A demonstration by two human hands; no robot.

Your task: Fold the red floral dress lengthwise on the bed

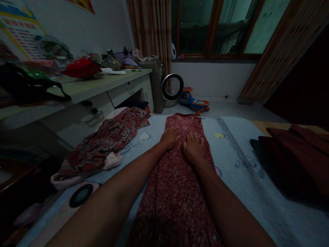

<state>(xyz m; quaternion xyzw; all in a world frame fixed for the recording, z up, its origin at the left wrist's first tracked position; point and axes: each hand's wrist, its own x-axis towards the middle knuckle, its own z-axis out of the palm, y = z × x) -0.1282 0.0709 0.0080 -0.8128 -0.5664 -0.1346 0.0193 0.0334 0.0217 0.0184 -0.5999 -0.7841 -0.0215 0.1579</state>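
Hands lie side by side, left hand (pixel 170 137) and right hand (pixel 193 148) pressed flat, fingers spread, on the red speckled dress (pixel 177 181) stretched lengthwise along the bed (pixel 239 161).

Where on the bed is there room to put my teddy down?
Bare sheet lies between the red dress under both hands (left hand, right hand) and the dark clothes on the right. A smaller patch sits between the dress and the patterned clothes. The desk is crowded.
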